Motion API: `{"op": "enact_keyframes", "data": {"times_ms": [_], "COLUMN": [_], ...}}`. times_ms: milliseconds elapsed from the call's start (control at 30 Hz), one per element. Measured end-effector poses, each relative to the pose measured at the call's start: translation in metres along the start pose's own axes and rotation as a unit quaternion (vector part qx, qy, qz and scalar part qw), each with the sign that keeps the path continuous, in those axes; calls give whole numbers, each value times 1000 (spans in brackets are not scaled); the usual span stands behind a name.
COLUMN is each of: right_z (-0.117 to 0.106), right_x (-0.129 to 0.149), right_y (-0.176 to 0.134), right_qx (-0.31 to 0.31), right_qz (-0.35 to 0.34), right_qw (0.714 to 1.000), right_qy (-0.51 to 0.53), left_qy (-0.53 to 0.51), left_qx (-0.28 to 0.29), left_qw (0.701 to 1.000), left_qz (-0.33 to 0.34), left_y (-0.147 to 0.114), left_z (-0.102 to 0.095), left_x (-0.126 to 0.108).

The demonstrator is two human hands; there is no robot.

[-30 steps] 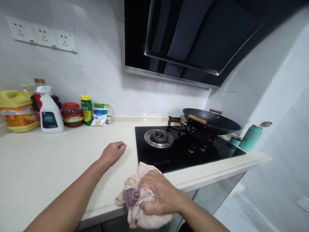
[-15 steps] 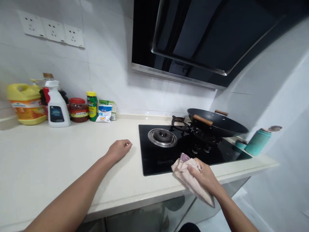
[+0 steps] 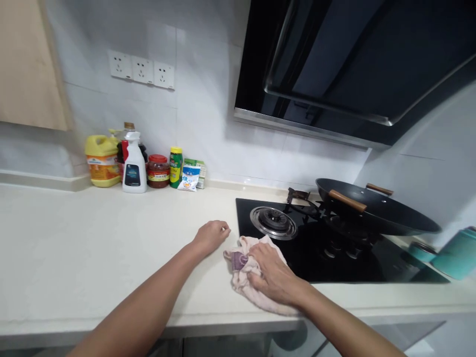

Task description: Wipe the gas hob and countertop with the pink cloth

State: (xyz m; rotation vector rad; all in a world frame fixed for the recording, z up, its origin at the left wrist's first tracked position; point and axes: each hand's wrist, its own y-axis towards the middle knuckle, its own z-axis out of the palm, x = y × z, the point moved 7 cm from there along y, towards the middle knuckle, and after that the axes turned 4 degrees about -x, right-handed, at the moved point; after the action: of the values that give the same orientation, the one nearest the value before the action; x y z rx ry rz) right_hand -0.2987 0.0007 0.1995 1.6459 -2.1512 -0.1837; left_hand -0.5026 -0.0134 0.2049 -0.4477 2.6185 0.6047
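My right hand [image 3: 273,272] presses down on a crumpled pale pink cloth [image 3: 256,292] with a purple patch, its fingers curled over the fabric. The cloth lies across the front left corner of the black glass gas stove [image 3: 312,267] and the pale countertop beside it. Just left of the stove, my left hand [image 3: 211,236] rests on the countertop [image 3: 122,248], closed in a loose fist, and I see nothing in it. A round burner [image 3: 274,221] sits just behind the cloth.
A black wok [image 3: 375,208] with wooden handles stands over the right burner. Teal containers [image 3: 455,253] are at the far right. Along the wall stand a yellow jug [image 3: 103,161], a white spray bottle [image 3: 134,166], a red-lidded jar [image 3: 158,171] and packets [image 3: 190,177]. A range hood [image 3: 316,64] hangs above.
My right hand has brought the cloth left along the stove's front edge and laid it flatter, nearer my left hand. The left hand stays on the countertop. The view has turned left.
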Motion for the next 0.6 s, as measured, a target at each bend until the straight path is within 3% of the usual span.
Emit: {"op": "enact_keyframes", "data": {"times_ms": [100,200,333,500,600], "right_z": [18,39,55,61,65], "right_x": [-2,-24,-72,-136,-169], "right_y": [31,70,132,208,247], "right_qx": [7,6,6,17,8], "right_qz": [-8,-9,30,135,192], "right_qw": [1000,999,997,985,974], "right_qy": [-12,-38,-64,-107,-121], "left_qy": [0,-13,-35,-28,-5], "left_qx": [-39,-91,-108,-100,-112], "left_qw": [999,996,990,983,977], "left_qz": [1,21,79,149,180], "left_y": [-2,-6,-14,-26,-31], "left_z": [-7,-17,-12,6,3], "left_x": [-4,-13,-28,-42,-48]}}
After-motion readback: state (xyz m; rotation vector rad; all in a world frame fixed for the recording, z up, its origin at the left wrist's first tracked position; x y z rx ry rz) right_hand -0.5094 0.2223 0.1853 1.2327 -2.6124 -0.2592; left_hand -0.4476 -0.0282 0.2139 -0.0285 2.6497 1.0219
